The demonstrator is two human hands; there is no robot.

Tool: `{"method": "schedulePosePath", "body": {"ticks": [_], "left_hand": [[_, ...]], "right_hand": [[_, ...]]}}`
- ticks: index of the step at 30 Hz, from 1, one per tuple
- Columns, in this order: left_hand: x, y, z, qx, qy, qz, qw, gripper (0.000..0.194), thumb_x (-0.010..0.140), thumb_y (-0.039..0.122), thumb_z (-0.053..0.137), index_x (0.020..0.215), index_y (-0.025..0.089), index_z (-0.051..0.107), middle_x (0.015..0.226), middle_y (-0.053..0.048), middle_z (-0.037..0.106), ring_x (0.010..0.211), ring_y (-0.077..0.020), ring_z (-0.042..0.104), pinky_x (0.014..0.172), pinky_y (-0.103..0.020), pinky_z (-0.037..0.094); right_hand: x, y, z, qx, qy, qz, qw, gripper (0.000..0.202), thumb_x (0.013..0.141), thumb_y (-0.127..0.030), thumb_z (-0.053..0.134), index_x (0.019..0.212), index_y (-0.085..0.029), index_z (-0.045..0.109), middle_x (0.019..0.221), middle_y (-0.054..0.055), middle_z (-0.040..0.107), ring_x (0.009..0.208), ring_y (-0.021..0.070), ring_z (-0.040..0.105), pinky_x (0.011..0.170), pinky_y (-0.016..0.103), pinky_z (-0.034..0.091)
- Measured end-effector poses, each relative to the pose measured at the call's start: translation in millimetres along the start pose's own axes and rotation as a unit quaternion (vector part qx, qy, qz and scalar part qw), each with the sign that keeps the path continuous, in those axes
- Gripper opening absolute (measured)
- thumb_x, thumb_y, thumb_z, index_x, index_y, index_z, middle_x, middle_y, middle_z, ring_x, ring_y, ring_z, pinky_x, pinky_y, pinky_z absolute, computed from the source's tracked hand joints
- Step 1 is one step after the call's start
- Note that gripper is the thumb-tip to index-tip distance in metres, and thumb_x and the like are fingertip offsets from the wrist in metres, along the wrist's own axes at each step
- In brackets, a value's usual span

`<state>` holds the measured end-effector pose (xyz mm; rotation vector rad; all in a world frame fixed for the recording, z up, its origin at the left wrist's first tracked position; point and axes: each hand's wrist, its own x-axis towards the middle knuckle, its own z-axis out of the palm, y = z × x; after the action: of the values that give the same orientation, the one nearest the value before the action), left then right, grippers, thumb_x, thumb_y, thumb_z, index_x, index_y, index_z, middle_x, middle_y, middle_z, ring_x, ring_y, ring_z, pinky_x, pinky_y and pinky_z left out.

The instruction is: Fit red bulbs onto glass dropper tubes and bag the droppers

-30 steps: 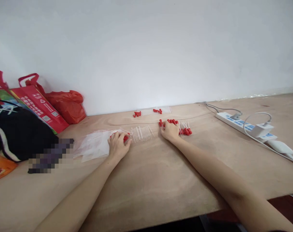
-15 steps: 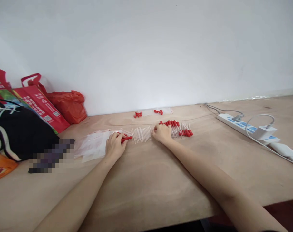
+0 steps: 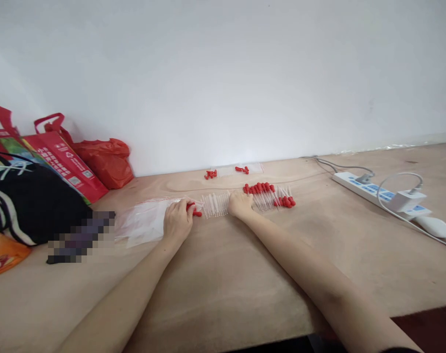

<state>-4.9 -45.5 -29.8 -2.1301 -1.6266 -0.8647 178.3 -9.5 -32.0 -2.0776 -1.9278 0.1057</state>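
Fingers bent, my left hand [image 3: 177,218] closes around a red rubber bulb [image 3: 191,206] at the edge of a clear plastic bag [image 3: 147,220]. Another red bulb lies on the table by the fingertips. To the right of it is a row of thin clear tubes [image 3: 215,205]. My right hand [image 3: 240,204] is closed at the right end of this row; its fingertips are hidden behind the hand, so what they hold does not show. Beyond it lie several clear droppers [image 3: 266,200] with red bulbs on their ends, some pointing away and some toward me.
Near the wall is a flat clear bag [image 3: 226,170] with red bulbs on it. A white power strip [image 3: 370,189] with plugs and cables stands at the right. Red bags [image 3: 105,164], a black bag [image 3: 39,201] and an orange packet [image 3: 5,252] fill the left side.
My right hand has shifted slightly left over the clear tubes, and its fingers have turned out of sight. My left hand has moved slightly right, its fingertips drawing in on a red bulb.
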Motion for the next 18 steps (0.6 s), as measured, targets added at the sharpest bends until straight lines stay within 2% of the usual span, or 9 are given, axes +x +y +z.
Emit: {"method": "schedulePosePath", "body": {"ticks": [4, 7, 9, 14, 18], "left_hand": [[-6, 11, 3.8, -0.145, -0.015, 0.042, 0.988, 0.015, 0.085, 0.027, 0.041, 0.093, 0.018, 0.049, 0.086, -0.005, 0.064, 0.079, -0.0185, 0.060, 0.070, -0.030, 0.045], [-14, 26, 6.8, -0.213, -0.027, 0.103, 0.971, 0.019, 0.084, 0.028, 0.043, 0.098, 0.017, 0.051, 0.093, -0.006, 0.063, 0.084, -0.0173, 0.060, 0.073, -0.028, 0.046], [-19, 37, 7.2, -0.233, -0.039, 0.136, 0.962, 0.019, 0.085, 0.027, 0.042, 0.095, 0.017, 0.054, 0.090, -0.006, 0.063, 0.083, -0.0167, 0.059, 0.073, -0.028, 0.046], [-27, 60, 4.2, -0.258, -0.113, 0.178, 0.943, 0.016, 0.086, 0.023, 0.042, 0.090, 0.018, 0.056, 0.085, -0.003, 0.062, 0.079, -0.0148, 0.058, 0.072, -0.028, 0.045], [-26, 66, 3.1, -0.241, -0.115, 0.197, 0.943, 0.014, 0.084, 0.024, 0.046, 0.086, 0.018, 0.058, 0.083, -0.003, 0.064, 0.080, -0.0174, 0.057, 0.074, -0.032, 0.044]], "right_hand": [[-10, 14, -4, -0.001, 0.052, -0.048, 0.998, 0.028, 0.076, -0.017, 0.043, 0.100, -0.010, 0.055, 0.102, 0.018, 0.057, 0.097, 0.0253, 0.049, 0.078, 0.036, 0.029], [-24, 39, -7, 0.035, 0.111, -0.145, 0.983, 0.028, 0.079, -0.017, 0.038, 0.103, -0.012, 0.053, 0.100, 0.014, 0.055, 0.095, 0.0231, 0.047, 0.076, 0.033, 0.030], [-37, 60, -8, 0.078, 0.136, -0.203, 0.967, 0.026, 0.082, -0.016, 0.035, 0.101, -0.013, 0.052, 0.095, 0.012, 0.055, 0.090, 0.0205, 0.048, 0.074, 0.031, 0.031], [-74, 101, -16, 0.140, 0.119, -0.296, 0.937, 0.021, 0.086, -0.020, 0.034, 0.092, -0.017, 0.053, 0.083, 0.006, 0.055, 0.078, 0.0151, 0.049, 0.072, 0.029, 0.031], [-86, 105, -21, 0.140, 0.101, -0.321, 0.931, 0.019, 0.086, -0.020, 0.036, 0.093, -0.017, 0.054, 0.084, 0.005, 0.056, 0.076, 0.0138, 0.048, 0.072, 0.030, 0.029]]}}
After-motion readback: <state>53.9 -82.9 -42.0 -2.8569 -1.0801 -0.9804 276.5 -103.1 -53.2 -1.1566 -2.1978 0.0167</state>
